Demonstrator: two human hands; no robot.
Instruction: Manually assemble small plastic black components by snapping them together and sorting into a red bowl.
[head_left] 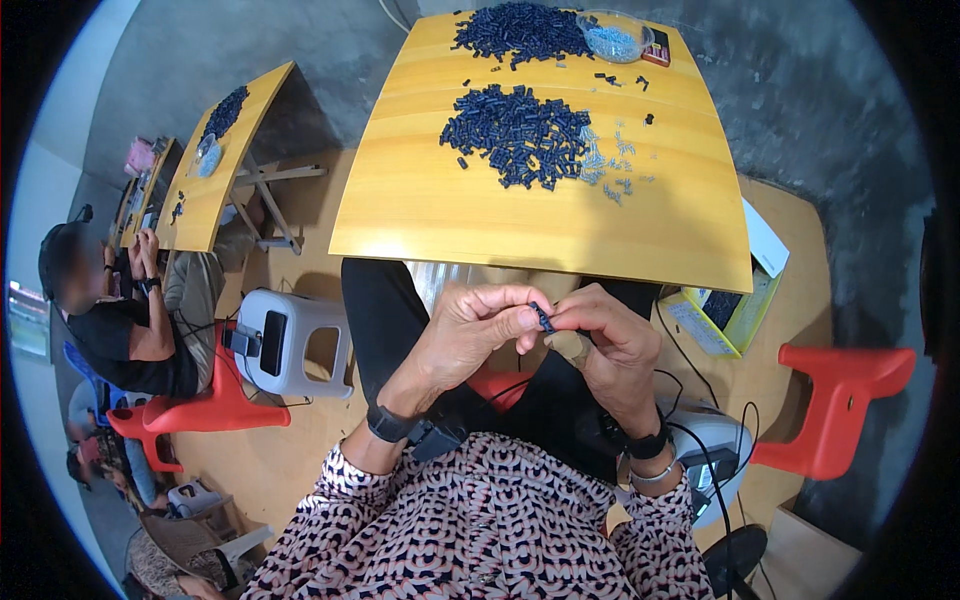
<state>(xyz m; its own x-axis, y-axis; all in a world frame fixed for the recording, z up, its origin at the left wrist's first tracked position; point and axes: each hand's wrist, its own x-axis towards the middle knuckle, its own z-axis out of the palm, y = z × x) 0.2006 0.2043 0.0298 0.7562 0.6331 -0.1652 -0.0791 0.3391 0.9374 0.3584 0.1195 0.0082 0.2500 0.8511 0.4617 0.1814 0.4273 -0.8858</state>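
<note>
Above my lap, just off the near edge of the wooden table (540, 240), both hands meet at a small dark plastic piece (543, 319). My left hand (470, 335) pinches it between thumb and fingertips. From the other side, the fingertips of my right hand (612, 350) close on its right end. Whether a second tiny part is between the fingers is too small to tell. On the table lies a pile of dark blue small plastic pieces (515, 135), with small clear pieces (612, 165) scattered along its right side.
Farther back are another dark pile (520, 32), a clear round tub (615, 40) of light blue bits and a small red-and-dark box (657, 47). A yellow box (735, 325) and red stool (835, 405) stand right. Left sits another person (140, 330) beside a grey stool (290, 340).
</note>
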